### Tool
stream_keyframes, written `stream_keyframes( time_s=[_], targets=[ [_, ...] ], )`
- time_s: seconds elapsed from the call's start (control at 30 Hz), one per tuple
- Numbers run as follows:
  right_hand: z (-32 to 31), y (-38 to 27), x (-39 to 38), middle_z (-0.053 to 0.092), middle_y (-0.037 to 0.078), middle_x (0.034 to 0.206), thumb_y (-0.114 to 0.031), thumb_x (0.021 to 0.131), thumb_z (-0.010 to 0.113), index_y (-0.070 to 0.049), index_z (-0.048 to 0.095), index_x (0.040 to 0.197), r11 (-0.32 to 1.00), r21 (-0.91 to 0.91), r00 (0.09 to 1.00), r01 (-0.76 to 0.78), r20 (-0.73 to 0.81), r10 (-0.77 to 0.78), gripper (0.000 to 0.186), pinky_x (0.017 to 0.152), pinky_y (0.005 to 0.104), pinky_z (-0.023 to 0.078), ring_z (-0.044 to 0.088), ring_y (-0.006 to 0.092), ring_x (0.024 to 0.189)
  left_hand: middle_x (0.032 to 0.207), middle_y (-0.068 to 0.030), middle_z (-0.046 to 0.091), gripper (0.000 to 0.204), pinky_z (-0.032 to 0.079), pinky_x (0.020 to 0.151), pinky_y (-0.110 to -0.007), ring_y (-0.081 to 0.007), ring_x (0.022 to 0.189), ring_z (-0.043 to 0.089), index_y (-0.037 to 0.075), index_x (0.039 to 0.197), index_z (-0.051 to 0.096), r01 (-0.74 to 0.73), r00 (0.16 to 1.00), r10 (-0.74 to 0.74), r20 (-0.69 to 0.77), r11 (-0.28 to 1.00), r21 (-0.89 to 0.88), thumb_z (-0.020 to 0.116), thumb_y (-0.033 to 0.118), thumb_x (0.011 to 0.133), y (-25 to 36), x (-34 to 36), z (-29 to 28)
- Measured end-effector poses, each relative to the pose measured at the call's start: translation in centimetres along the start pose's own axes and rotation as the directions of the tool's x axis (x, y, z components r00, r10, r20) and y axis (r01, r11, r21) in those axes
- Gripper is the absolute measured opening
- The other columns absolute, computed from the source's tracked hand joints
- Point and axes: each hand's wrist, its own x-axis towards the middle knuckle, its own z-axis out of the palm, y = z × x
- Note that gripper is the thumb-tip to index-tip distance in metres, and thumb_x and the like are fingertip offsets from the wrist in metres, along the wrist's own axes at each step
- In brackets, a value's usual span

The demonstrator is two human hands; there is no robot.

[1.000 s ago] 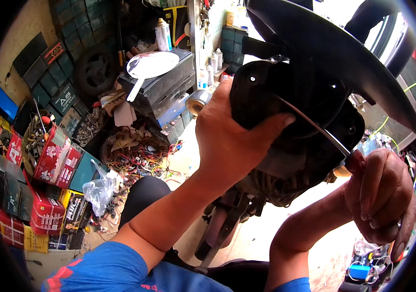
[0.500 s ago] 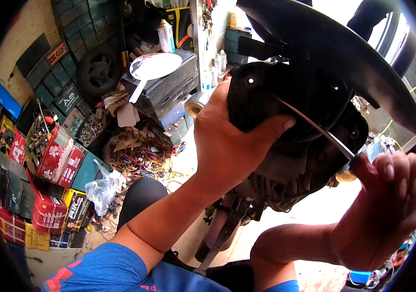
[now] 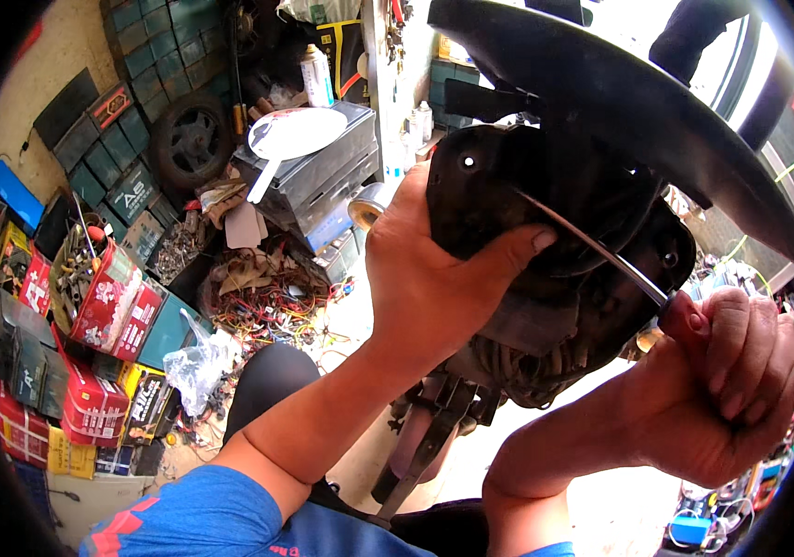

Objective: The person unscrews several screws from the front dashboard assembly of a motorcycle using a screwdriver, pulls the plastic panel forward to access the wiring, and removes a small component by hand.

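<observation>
Boxes [image 3: 95, 404] crowd the left side; right fingers [image 3: 736, 339] clamp a screwdriver [image 3: 610, 259], left fingers [image 3: 508, 254] a black panel [image 3: 476, 204].

The left hand [image 3: 429, 269] grips the black panel [image 3: 476, 209] at its left edge; right of the panel, the right hand [image 3: 741, 385] holds a screwdriver [image 3: 601, 252] slanting across it.
</observation>
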Motion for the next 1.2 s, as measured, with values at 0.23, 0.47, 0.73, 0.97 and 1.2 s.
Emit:
stream_keyframes(
  time_s=[0.23, 0.47, 0.73, 0.97, 1.2],
  targets=[
    [0.8, -0.7, 1.6, 0.051, -0.003, 0.072, -0.015, 0.104, 0.06, -0.021, 0.064, 0.09, 0.989, -0.074, 0.963, -0.128, 0.228, 0.141, 0.016, 0.059, 0.0262, 0.037, 0.044, 0.0082, 0.059, 0.103, -0.0127, 0.081, 0.057, 0.062, 0.082, -0.037, -0.0263, 0.092, 0.081, 0.005, 0.123, 0.07, 0.006, 1.0, -0.007, -0.014, 0.999, -0.04, 0.099, 0.022, 0.078, 0.2, -0.2, 0.3],
    [2.1, -0.1, 3.5, 0.047, -0.003, 0.072, -0.013, 0.108, 0.053, -0.012, 0.064, 0.109, 0.979, -0.143, 0.913, -0.148, 0.361, 0.191, 0.011, 0.059, 0.0281, 0.036, 0.042, 0.0087, 0.059, 0.109, -0.01, 0.081, 0.05, 0.061, 0.09, -0.033, -0.0158, 0.098, 0.076, 0.0, 0.123, 0.07, 0.026, 1.0, -0.026, -0.006, 0.999, 0.045, 0.097, 0.018, 0.084, 0.8, 0.0, 0.2],
    [4.8, 0.2, 4.2, 0.043, -0.002, 0.071, -0.009, 0.11, 0.047, 0.0, 0.064, 0.129, 0.957, -0.25, 0.892, -0.149, 0.383, 0.239, 0.027, 0.06, 0.0301, 0.037, 0.039, 0.0093, 0.06, 0.098, -0.0128, 0.081, 0.058, 0.062, 0.081, -0.041, -0.0316, 0.089, 0.08, 0.006, 0.118, 0.071, 0.035, 0.998, -0.032, -0.049, 0.998, 0.053, 0.1, 0.032, 0.075, 0.2, 0.1, 0.3],
    [10.7, 3.2, 3.5, 0.05, 0.0, 0.071, -0.003, 0.102, 0.057, 0.011, 0.07, 0.124, 0.886, -0.456, 0.993, -0.087, 0.032, 0.114, 0.029, 0.058, 0.0255, 0.04, 0.043, 0.007, 0.06, 0.096, -0.0134, 0.08, 0.061, 0.062, 0.079, -0.042, -0.0327, 0.087, 0.08, 0.005, 0.118, 0.071, 0.049, 0.998, -0.046, -0.052, 0.997, 0.052, 0.101, 0.034, 0.073, 0.2, 0.2, -0.2],
    [12.0, -0.3, 2.9, 0.064, 0.004, 0.08, -0.009, 0.108, 0.067, 0.007, 0.072, 0.132, 0.607, -0.733, 0.951, -0.307, -0.208, 0.229, 0.029, 0.069, 0.0253, 0.06, 0.069, 0.0127, 0.078, 0.099, -0.0139, 0.079, 0.061, 0.062, 0.077, -0.043, -0.0341, 0.089, 0.079, 0.007, 0.119, 0.072, 0.049, 0.998, -0.046, -0.05, 0.997, 0.056, 0.099, 0.037, 0.074, 1.2, 0.2, -0.4]
  ],
)
